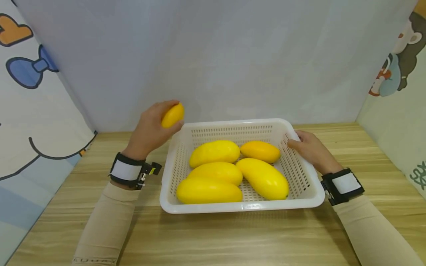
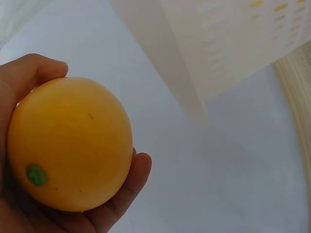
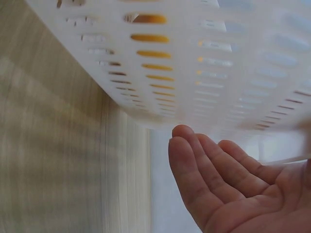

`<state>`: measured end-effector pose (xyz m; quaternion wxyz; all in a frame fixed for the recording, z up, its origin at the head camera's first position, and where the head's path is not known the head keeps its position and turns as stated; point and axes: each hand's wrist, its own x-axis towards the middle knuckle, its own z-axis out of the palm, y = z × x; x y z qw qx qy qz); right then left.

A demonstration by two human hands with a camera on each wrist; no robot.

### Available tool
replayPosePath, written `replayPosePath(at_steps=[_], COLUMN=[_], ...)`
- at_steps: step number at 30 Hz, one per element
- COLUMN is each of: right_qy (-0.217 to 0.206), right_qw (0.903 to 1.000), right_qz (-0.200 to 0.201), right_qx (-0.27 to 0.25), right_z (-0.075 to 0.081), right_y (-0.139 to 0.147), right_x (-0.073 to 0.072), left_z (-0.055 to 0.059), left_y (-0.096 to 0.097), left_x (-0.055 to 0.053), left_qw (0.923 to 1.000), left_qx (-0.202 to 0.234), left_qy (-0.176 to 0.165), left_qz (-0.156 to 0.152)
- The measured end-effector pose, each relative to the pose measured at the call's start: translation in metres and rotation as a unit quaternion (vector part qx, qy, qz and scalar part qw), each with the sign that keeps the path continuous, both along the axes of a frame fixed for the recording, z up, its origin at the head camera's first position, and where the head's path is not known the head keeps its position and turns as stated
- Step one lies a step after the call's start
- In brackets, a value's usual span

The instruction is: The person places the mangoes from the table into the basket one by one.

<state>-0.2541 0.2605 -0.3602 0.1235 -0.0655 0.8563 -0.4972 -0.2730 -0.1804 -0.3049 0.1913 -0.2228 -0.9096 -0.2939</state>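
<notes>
My left hand [image 1: 149, 127] grips a yellow-orange mango [image 1: 173, 115] in the air, just beyond the back left corner of a white plastic basket [image 1: 213, 208]. Close up in the left wrist view, the mango [image 2: 73, 145] shows a small green stem end, with thumb and fingers around it. Several yellow mangoes [image 1: 214, 153] lie inside the basket. At the basket's right side, my right hand [image 1: 313, 151] holds the rim, thumb over the top edge. The right wrist view shows its fingers [image 3: 187, 167] against the outside of the slotted wall [image 3: 160, 63].
The basket stands on a wood-grain table [image 1: 213, 240]. A pale backdrop [image 1: 226, 62] rises behind it. Printed panels with cartoon figures flank the table: a left panel [image 1: 43, 114] and a right panel [image 1: 399, 122].
</notes>
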Motion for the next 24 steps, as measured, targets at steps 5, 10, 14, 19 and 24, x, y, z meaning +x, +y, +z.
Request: replayPosePath(at_steps=[5,10,14,19,24], right_qy=[0.0,0.002,0.002,0.001,0.001], right_qw=[1.0,1.0,1.0,1.0,1.0], right_qz=[-0.003,-0.002,-0.002,-0.003,-0.002], right_qx=[0.001,0.002,0.002,0.002,0.001], right_z=[0.001,0.001,0.001,0.001,0.001], right_y=[0.0,-0.001,-0.002,-0.001,-0.001], right_x=[0.001,0.0,0.0,0.0,0.0], left_z=[0.002,0.005,0.007,0.009,0.011], left_y=[0.005,0.008,0.01,0.013,0.017], left_x=[0.002,0.005,0.008,0.011,0.015], left_qw=[0.9997,0.9993,0.9986,0.998,0.9966], left_qx=[-0.013,-0.022,-0.027,-0.032,-0.038], left_qy=[-0.009,-0.018,-0.017,-0.014,-0.014], left_qz=[-0.017,-0.026,-0.043,-0.053,-0.072])
